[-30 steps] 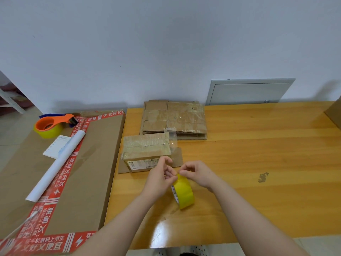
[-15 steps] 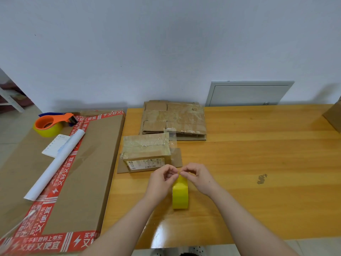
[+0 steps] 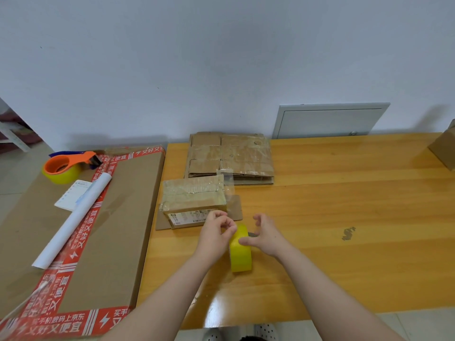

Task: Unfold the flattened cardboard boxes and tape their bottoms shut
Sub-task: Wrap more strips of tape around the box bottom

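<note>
At your far left lies a broad, flat cardboard carton (image 3: 118, 230) edged in glossy red printed tape. On it sit an orange plastic tape dispenser (image 3: 66, 164) loaded with a yellow roll, a white sheet (image 3: 70, 196) and a smooth white paper tube (image 3: 73, 220). On the varnished wooden table (image 3: 344, 207), a small squared-up box (image 3: 194, 196) stands near the table's left edge, its top wrinkled with clear tape. The stack of flattened boxes (image 3: 231, 157) lies behind it by the wall.

Your left hand (image 3: 216, 236) has its fingers curled and its tips pinched together at the upper rim of the yellow tape roll (image 3: 241, 252), which stands on edge. You cannot tell whether film is between them. Your right hand (image 3: 267, 238) holds the roll, thumb on its band, fingers apart behind.

Further right are a dark smudge (image 3: 348, 233), a grey metal panel (image 3: 330, 120) and a brown box corner (image 3: 445, 151).
</note>
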